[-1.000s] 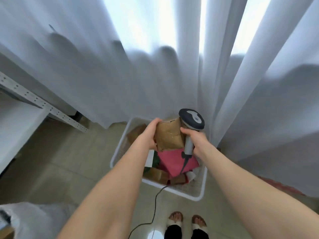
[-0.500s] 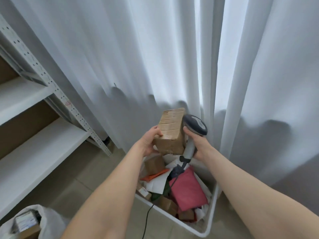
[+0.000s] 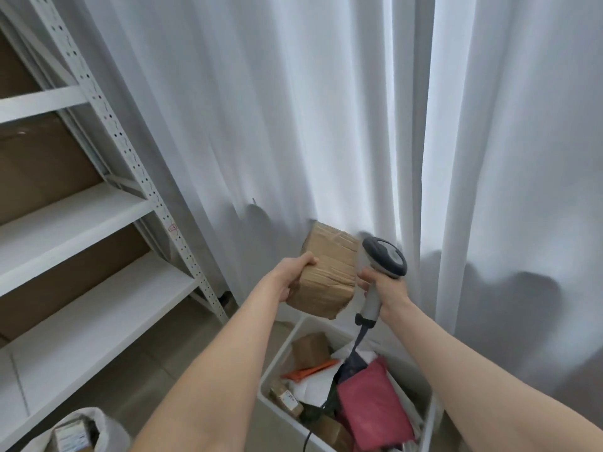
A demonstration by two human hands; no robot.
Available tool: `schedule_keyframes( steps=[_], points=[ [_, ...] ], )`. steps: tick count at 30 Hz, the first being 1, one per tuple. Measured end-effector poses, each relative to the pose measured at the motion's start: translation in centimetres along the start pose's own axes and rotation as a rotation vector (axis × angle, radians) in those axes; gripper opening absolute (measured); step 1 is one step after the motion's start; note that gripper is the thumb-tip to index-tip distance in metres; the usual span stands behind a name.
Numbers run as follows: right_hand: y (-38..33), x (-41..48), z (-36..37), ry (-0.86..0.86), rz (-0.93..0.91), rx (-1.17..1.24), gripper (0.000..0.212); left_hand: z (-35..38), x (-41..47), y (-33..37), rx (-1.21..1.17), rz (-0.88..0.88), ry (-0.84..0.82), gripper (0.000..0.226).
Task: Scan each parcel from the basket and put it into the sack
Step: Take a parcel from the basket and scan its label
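Observation:
My left hand (image 3: 292,275) grips a taped brown cardboard parcel (image 3: 326,272), held up in front of the curtain above the basket. My right hand (image 3: 386,287) is closed on the handle of a grey barcode scanner (image 3: 383,259), whose head sits right beside the parcel's right edge. Its cable hangs down into the white basket (image 3: 277,360) at the lower middle, which holds several parcels: small brown boxes, a pink mailer (image 3: 372,409), white and orange packets. The white sack (image 3: 98,422) stands open at the bottom left with a labelled box inside.
White metal shelving (image 3: 130,158) with brown backing fills the left side. White curtains (image 3: 326,125) hang behind the basket. Tiled floor lies between shelving, sack and basket.
The view has tilted up and to the left, bringing the shelving into sight. Both hands lifted the parcel and scanner higher above the basket, and the parcel has been turned in my left hand.

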State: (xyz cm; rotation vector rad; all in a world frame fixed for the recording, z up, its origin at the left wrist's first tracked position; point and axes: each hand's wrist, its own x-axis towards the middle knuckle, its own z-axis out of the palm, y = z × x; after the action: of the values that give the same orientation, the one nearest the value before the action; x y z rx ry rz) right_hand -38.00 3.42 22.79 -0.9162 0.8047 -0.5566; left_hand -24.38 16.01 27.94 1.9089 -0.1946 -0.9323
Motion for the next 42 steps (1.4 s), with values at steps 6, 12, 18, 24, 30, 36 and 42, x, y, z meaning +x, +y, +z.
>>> schedule_keyframes(
  steps=[6, 12, 18, 24, 30, 36, 42],
  points=[
    [0.0, 0.0, 2.4, -0.051, 0.147, 0.081, 0.022, -4.4, 0.7, -1.3, -0.405, -0.072, -0.113, 0.04],
    [-0.2, -0.4, 5.4, -0.067, 0.077, 0.125, 0.033, -4.8, 1.7, -1.4, -0.247, 0.109, -0.014, 0.053],
    [-0.7, -0.6, 6.6, -0.073, 0.026, 0.04, 0.023, -4.7, 1.1, -0.9, -0.105, 0.019, -0.172, 0.054],
    [-1.1, -1.0, 6.4, -0.063, 0.013, -0.047, 0.016, -5.1, 1.5, -1.9, -0.467, -0.016, -0.22, 0.041],
    [-0.5, -1.1, 6.6, -0.065, 0.049, -0.029, 0.016, -5.4, 1.5, -1.6, -0.316, 0.093, -0.072, 0.042],
    [-0.6, -0.8, 7.5, -0.022, -0.015, -0.04, 0.019, -5.4, 1.1, -1.1, -0.16, -0.011, -0.234, 0.058],
    [-0.6, -0.2, 7.4, -0.003, -0.01, -0.105, 0.017, -5.9, 1.1, -2.3, -0.25, -0.021, -0.253, 0.053]
  ],
)
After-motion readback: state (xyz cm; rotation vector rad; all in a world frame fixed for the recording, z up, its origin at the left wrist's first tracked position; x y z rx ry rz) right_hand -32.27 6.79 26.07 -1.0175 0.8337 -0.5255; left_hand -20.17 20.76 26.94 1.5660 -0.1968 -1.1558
